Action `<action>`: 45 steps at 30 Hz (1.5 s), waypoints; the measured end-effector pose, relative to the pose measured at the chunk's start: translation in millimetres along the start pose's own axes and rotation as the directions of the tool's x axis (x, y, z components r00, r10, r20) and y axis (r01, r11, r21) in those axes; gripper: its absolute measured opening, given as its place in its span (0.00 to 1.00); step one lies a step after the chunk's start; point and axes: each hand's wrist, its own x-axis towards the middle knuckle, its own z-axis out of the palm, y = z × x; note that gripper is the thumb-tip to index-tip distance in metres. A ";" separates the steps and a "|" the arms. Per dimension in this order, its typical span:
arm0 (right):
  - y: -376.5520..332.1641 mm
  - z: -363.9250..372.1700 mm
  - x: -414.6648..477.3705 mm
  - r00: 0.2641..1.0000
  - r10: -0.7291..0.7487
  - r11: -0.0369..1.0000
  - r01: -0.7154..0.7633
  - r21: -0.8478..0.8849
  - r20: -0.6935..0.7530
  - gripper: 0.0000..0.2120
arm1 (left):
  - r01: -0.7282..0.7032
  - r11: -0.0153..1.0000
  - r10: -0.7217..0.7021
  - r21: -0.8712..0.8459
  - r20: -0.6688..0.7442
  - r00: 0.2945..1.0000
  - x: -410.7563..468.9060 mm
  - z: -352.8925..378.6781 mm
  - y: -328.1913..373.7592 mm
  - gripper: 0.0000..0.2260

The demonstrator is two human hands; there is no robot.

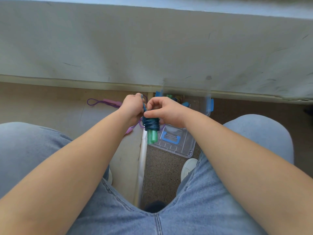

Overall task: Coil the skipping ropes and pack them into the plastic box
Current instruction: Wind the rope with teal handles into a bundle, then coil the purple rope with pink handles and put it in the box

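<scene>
Blue rope (151, 123): dark blue and glossy, wound in several tight turns into a thick band round a pair of handles; one loose strand rises from the band between the two hands.
Green handles (152, 137): two, translucent green, side by side and pointing down out of the bottom of the coil; their upper parts are hidden by the turns and the hands.
Where it is: held in the air in front of the knees, above the floor and just over the near edge of the lid.
Left hand (133, 106): fingers curled round the loose strand, gripping it on the left of the coil.
Right hand (166, 110): fingers curled, thumb laid across the top of the coil, pinching the bundle from the right.
Plastic box (208, 106): clear with blue latches, on the floor against the wall, partly behind the right hand; green and blue handles show inside.
Lid (184, 146): clear with a blue carrying handle, lying flat on the floor just in front of the box.
Purple rope (94, 102): thin, with pink handles, lying loose on the floor to the left, part of it under the left hand.
Jeans (194, 209): light blue, on both legs in the foreground.
Shoe (188, 167): white, beside the right leg, near the lid.
</scene>
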 end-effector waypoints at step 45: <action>109.9 -112.9 105.6 0.708 0.590 0.773 -0.357 0.525 -0.388 0.13 | 0.119 0.975 -0.139 0.187 0.102 0.985 139.7 43.5 -69.4 0.09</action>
